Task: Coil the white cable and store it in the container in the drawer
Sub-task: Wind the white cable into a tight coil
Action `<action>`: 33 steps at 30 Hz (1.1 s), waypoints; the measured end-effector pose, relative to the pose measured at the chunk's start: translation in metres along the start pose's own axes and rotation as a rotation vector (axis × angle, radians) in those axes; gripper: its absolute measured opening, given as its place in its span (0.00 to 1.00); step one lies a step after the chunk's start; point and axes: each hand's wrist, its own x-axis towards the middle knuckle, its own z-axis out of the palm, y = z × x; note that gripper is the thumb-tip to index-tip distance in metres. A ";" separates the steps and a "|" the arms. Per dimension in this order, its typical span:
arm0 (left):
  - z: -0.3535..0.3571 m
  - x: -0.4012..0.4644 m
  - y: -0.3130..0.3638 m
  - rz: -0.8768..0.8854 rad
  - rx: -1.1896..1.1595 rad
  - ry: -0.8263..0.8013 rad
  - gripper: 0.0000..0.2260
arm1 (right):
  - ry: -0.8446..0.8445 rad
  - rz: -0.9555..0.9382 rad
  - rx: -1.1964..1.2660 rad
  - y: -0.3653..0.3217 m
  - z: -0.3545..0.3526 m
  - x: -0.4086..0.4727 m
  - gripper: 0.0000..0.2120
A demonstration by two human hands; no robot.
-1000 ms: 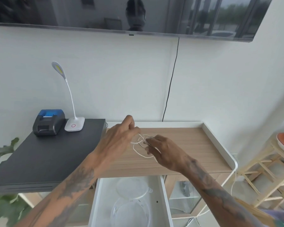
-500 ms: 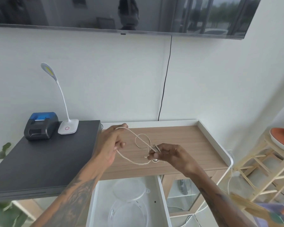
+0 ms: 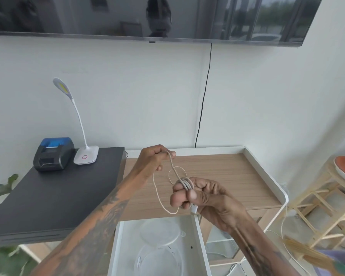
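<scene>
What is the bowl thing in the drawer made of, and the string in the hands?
The container looks like clear plastic: you can see the white drawer through it, and its rim looks thin and glossy. The white cable looks matte and cream-coloured, perhaps a woven fabric sleeve or soft rubber; it bends in loose loops. Too small to tell which.

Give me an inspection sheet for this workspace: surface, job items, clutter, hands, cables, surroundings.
Surface: wooden desk top with white rim; nothing seen lying on it.
Job's things: white cable partly wound round right hand's fingers, slack loop hanging; clear container in open drawer, its lid beside it.
Clutter: printer and desk lamp on black cabinet.
Grippers: left hand pinches cable; right hand holds coil.
Cables: black wire down wall.
Surroundings: wall screen, wooden rack.
</scene>
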 end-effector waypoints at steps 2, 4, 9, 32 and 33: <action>0.003 0.002 0.005 0.016 -0.028 -0.024 0.05 | -0.029 -0.005 0.095 0.001 0.003 0.001 0.13; 0.007 0.005 0.014 0.036 -0.058 -0.039 0.05 | -0.085 0.004 0.269 -0.001 0.008 0.004 0.12; 0.016 0.020 0.041 0.085 -0.100 -0.052 0.07 | -0.158 -0.015 0.360 -0.012 0.024 0.020 0.12; -0.014 -0.022 0.029 0.397 0.430 0.006 0.12 | 0.691 -0.545 -1.458 -0.085 -0.019 0.089 0.11; -0.020 -0.021 0.037 0.435 0.427 0.056 0.11 | 0.610 -0.488 -1.561 -0.079 -0.023 0.088 0.11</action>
